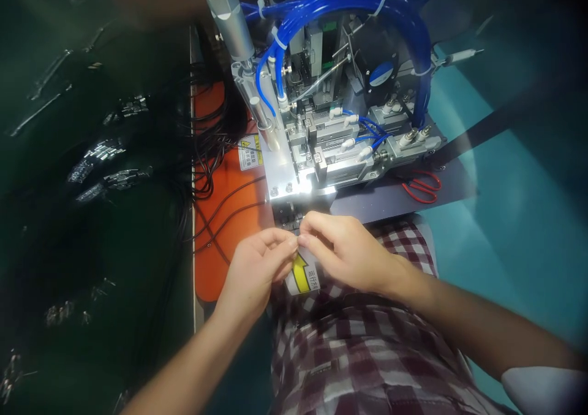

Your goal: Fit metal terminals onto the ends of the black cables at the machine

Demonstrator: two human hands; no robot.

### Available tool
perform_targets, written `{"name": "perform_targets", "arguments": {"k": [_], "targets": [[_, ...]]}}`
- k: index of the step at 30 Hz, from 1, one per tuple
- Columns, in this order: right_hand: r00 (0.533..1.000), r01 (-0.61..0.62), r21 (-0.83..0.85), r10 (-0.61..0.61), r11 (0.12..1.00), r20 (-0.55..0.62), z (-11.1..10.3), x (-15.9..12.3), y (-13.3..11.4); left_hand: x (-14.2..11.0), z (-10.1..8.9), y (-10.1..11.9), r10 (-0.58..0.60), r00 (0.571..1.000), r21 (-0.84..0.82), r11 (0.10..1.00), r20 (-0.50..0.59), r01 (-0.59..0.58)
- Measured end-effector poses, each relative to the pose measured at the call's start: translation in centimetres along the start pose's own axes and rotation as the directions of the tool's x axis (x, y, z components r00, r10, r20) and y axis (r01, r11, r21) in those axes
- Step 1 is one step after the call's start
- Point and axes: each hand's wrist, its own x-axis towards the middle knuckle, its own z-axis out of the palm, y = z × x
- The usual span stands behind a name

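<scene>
My left hand [261, 265] and my right hand [346, 250] meet fingertip to fingertip at the front of a metal machine [331, 158]. Thumb and forefinger are pinched together on each hand. Whatever sits between the fingertips is too small or too hidden to name. Just below them is a white label with a yellow arrow [301, 275], partly covered by the left fingers. The machine's bright metal edge [298, 188] lies right above the fingertips.
Red-handled scissors or pliers [422, 187] lie on the machine's dark base plate [381, 204]. Black cables [206, 127] run over the orange surface [215, 225] at left. Thick blue air tubes [349, 2] arch overhead. Shiny small parts [101, 155] lie on the dark green surface further left.
</scene>
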Motion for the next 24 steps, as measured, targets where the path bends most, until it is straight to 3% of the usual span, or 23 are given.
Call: {"name": "perform_targets", "arguments": {"k": [2,4,5,7,8,9,10,11,13,16,18,21,24], "targets": [[0.999,0.05,0.021,-0.05,0.999,-0.014,0.2,0.0,0.2,-0.1,0.1,-0.1,0.036,0.999,0.078,0.996,-0.02,-0.034],[0.998,0.032,0.073,-0.028,0.997,-0.059,0.4,-0.1,0.4,-0.2,0.3,-0.2,0.204,0.976,0.256,0.95,-0.082,-0.177],[0.996,0.014,0.104,-0.005,0.995,-0.087,0.5,-0.2,0.5,-0.3,0.4,-0.2,0.341,0.934,0.375,0.884,-0.104,-0.281],[0.99,-0.008,0.169,0.032,0.986,-0.135,0.8,-0.3,0.7,-0.3,0.8,-0.3,0.592,0.802,0.576,0.683,-0.076,-0.45],[0.987,-0.022,0.212,0.055,0.977,-0.148,1.0,-0.4,0.8,-0.3,0.9,-0.3,0.654,0.755,0.624,0.608,-0.045,-0.49],[0.985,-0.045,0.267,0.087,0.963,-0.15,1.2,-0.4,1.0,-0.3,1.0,-0.2,0.667,0.745,0.634,0.589,-0.03,-0.501],[0.982,-0.075,0.332,0.128,0.94,-0.14,1.3,-0.3,1.1,-0.1,1.1,0.0,0.634,0.773,0.611,0.627,-0.038,-0.484],[0.978,-0.111,0.398,0.172,0.91,-0.121,1.5,-0.3,1.2,0.0,1.0,0.1,0.558,0.828,0.561,0.705,-0.061,-0.434],[0.967,-0.175,0.51,0.243,0.842,-0.07,1.6,0.0,1.3,0.5,0.8,0.5,0.338,0.936,0.416,0.868,-0.095,-0.271],[0.958,-0.214,0.561,0.284,0.8,-0.04,1.4,0.4,1.3,1.1,0.3,0.9,0.152,0.986,0.278,0.952,-0.07,-0.127],[0.954,-0.23,0.562,0.299,0.794,-0.031,1.2,0.5,1.3,1.3,0.0,0.9,0.185,0.981,0.28,0.946,-0.056,-0.162],[0.947,-0.252,0.561,0.321,0.788,-0.025,1.0,0.5,1.5,1.2,-0.3,0.5,0.337,0.941,0.395,0.871,-0.045,-0.293],[0.944,-0.254,0.555,0.328,0.792,-0.037,1.0,0.6,1.9,1.1,-0.5,0.0,0.587,0.809,0.645,0.602,0.044,-0.471]]}}
